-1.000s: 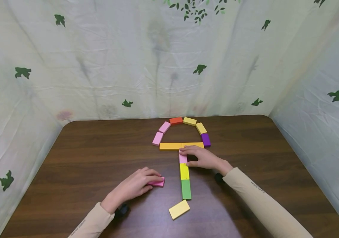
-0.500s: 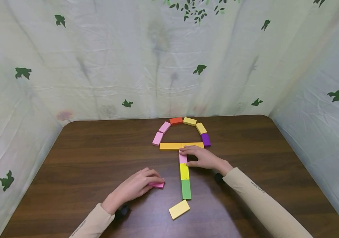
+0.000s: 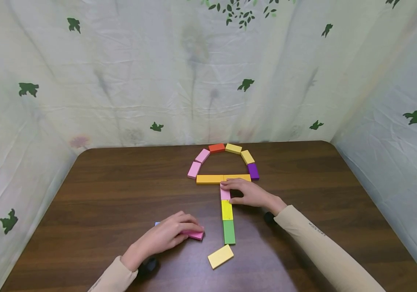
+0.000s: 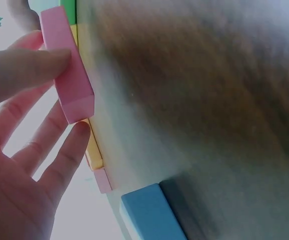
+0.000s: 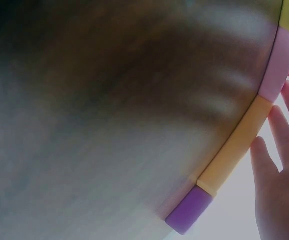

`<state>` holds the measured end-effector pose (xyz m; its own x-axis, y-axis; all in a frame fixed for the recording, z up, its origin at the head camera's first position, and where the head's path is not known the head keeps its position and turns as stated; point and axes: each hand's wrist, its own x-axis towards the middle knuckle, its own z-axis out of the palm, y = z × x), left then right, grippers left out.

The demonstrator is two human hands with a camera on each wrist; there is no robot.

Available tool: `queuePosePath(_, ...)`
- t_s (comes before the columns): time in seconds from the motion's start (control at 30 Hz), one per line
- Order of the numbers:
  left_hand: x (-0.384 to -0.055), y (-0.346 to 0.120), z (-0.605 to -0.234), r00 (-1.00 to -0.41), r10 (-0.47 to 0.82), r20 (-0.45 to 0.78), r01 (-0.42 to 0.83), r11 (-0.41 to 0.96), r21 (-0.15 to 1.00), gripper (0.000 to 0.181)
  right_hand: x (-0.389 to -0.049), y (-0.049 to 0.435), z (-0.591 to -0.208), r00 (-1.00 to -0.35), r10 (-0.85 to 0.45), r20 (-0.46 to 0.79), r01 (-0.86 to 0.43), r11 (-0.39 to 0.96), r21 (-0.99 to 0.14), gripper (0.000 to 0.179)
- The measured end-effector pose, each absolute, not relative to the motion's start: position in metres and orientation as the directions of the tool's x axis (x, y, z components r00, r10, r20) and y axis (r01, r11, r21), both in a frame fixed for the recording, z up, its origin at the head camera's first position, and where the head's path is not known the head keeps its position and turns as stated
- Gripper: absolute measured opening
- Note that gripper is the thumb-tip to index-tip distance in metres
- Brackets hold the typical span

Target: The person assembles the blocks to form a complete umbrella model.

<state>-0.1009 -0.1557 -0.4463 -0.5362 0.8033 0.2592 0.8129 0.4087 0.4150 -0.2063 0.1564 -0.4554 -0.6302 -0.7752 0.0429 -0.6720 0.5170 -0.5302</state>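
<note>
My left hand (image 3: 169, 232) pinches a pink block (image 4: 67, 70) between thumb and fingers, left of the block column. In the left wrist view the pink block appears tilted and the fingers are spread. A blue block (image 4: 153, 212) lies on the table beside that hand, mostly hidden by it in the head view. My right hand (image 3: 250, 193) rests at the top of the column. Its extended fingers touch the light pink block (image 3: 225, 194) and the orange block (image 5: 237, 142). Below follow a bright yellow block (image 3: 227, 210) and a green block (image 3: 229, 232).
A pale yellow block (image 3: 221, 257) lies askew below the green one. Beyond the orange bar (image 3: 210, 179), an arch holds light pink blocks (image 3: 194, 170), a red block (image 3: 217, 148), yellow blocks (image 3: 233, 149) and a purple block (image 3: 253, 171). White curtains (image 3: 139, 73) surround the brown table (image 3: 120, 182).
My left hand has shifted slightly toward the near edge with the pink block, and a corner of the blue block now shows behind it. The right hand has stayed in place.
</note>
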Motion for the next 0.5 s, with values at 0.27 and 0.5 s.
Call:
queuePosePath(0.27, -0.090, -0.157, -0.442, -0.513, 0.833, 0.209, 0.795, 0.369, 0.481, 0.034, -0.206, 0.157, -0.455, -0.632, -0.774, 0.043, -0.673, 0.520, -0.526, 0.053)
queuePosePath(0.5, -0.085, -0.157, -0.441, -0.478, 0.857, 0.191, 0.794, 0.328, 0.512, 0.035, -0.207, 0.157, -0.456, -0.629, -0.776, 0.047, -0.677, 0.516, -0.525, 0.053)
